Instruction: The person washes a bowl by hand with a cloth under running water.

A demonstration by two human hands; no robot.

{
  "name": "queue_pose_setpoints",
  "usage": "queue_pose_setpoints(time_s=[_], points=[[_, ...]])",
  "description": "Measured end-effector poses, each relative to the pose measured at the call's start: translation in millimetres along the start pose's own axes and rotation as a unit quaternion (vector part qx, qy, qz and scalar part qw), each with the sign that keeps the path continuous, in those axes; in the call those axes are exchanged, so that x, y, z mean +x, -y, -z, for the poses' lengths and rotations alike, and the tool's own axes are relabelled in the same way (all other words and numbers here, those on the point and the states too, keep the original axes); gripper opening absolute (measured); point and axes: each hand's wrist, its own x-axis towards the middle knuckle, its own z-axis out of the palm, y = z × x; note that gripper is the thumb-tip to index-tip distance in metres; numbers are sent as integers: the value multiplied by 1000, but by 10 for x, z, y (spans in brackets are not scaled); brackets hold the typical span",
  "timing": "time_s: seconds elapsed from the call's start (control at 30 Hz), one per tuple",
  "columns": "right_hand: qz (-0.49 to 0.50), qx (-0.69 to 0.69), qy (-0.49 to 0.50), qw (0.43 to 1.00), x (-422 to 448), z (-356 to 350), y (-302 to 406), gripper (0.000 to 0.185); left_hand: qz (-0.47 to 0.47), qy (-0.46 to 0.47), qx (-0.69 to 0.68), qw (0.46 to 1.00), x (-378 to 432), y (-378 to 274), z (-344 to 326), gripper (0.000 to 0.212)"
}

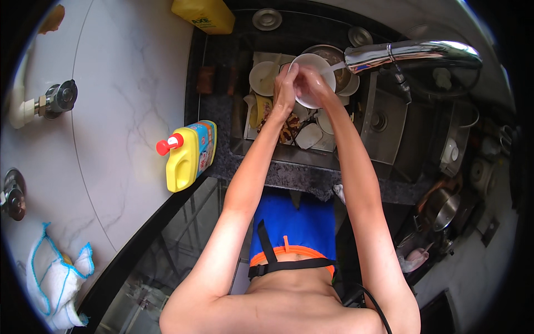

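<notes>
A white bowl [313, 62] is tilted above the crowded sink basin, its inside facing up towards me. My left hand [287, 85] grips its left rim. Over the near right rim, my right hand [313, 81] reaches into the bowl, wet, with its fingers against the inner surface and partly hidden. From the chrome faucet [375, 56] a short stream of water [337, 66] runs at the bowl's right edge. Below and around my hands lie another white bowl with a utensil [263, 79], a yellow patterned cup [261, 110], a metal pot [344, 77] and a white dish [309, 136].
A second sink basin [381, 142] with a drain is on the right. On the left counter edge stands a yellow detergent bottle [183, 165] with a red cap; another yellow container [206, 16] sits at the back. A steel pot [443, 208] stands at far right, cloths [58, 284] at lower left.
</notes>
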Motion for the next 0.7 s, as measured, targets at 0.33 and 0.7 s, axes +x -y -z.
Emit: queue_pose_setpoints(time_s=[0.33, 0.7], points=[[105, -194, -5, 975, -34, 29, 148, 35, -65, -3, 82, 994, -17, -87, 21, 49], [104, -72, -130, 983, -975, 524, 363, 46, -184, 53, 394, 899, 261, -416, -96, 48]])
